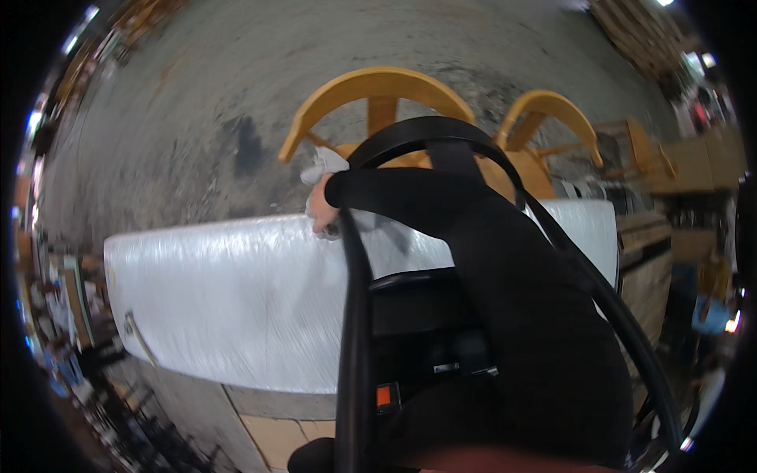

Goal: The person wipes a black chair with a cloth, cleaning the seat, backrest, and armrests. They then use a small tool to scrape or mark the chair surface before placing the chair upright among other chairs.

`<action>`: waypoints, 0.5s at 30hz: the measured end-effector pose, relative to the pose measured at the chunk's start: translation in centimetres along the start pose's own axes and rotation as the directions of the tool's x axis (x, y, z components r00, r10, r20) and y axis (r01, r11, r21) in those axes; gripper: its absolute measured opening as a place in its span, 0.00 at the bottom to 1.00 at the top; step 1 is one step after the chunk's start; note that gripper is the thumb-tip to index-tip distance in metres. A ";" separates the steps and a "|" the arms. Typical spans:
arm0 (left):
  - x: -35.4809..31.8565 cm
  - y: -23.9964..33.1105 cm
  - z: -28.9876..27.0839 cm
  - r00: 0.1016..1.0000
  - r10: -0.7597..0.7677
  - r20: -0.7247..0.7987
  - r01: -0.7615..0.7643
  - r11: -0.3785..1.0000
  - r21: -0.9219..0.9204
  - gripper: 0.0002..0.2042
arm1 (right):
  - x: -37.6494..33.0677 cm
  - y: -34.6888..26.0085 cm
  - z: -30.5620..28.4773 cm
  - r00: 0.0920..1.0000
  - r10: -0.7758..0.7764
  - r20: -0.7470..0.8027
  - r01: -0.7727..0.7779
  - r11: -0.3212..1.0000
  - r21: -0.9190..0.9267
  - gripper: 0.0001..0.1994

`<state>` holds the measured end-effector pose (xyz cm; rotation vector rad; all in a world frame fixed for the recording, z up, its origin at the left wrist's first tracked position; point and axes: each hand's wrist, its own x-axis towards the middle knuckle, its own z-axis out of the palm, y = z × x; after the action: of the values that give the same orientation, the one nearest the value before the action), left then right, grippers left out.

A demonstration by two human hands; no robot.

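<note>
My right hand [318, 206], at the end of a black sleeve reaching in from the right, is closed around a whitish cloth [325, 164]. Cloth shows above and below the fingers. The hand is beside the left side of a black chair [418, 130], close to the end of its curved top rail; whether the cloth presses on the frame is hidden. My forearm passes across the chair and covers much of it. Long black bars [356, 331] of the chair run toward me. An orange label [384, 395] shows low down among dark parts. My left hand does not show.
Under the chair stretches a long surface wrapped in shiny clear-white film [221, 299]. Beyond it stand light wooden chairs [382, 110], with another [548, 118] to the right. Cardboard [702, 162] is at the far right. Cluttered goods [67, 355] line the left edge.
</note>
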<state>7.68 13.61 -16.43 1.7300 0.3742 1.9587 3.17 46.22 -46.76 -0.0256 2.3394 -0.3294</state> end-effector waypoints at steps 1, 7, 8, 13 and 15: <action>0.2 -0.5 0.2 1.000 0.011 -0.016 -0.011 1.000 0.007 0.13 | -1.6 1.5 -0.2 0.998 0.042 -0.037 -0.038 0.995 0.090 0.30; 1.9 -2.9 2.6 0.994 0.060 -0.088 -0.056 0.997 0.051 0.12 | -11.9 10.2 2.8 0.882 0.372 -0.289 -0.270 0.902 0.336 0.34; 2.0 -2.9 2.6 0.995 0.053 -0.082 -0.051 0.998 0.033 0.12 | -13.5 11.5 4.1 0.839 0.416 -0.350 -0.272 0.879 0.391 0.34; 1.7 -2.7 2.5 0.998 0.017 -0.065 -0.012 0.997 0.070 0.12 | -21.8 17.1 13.0 0.621 0.620 -0.479 -0.171 0.704 0.689 0.33; 1.5 -2.9 2.8 0.992 0.042 -0.118 -0.031 0.995 0.098 0.13 | -24.9 17.9 18.3 0.521 0.753 -0.403 -0.139 0.541 0.830 0.30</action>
<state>10.88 16.51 -16.26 1.6933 0.4891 2.1086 35.07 62.24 -46.31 1.4413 2.6241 -1.1170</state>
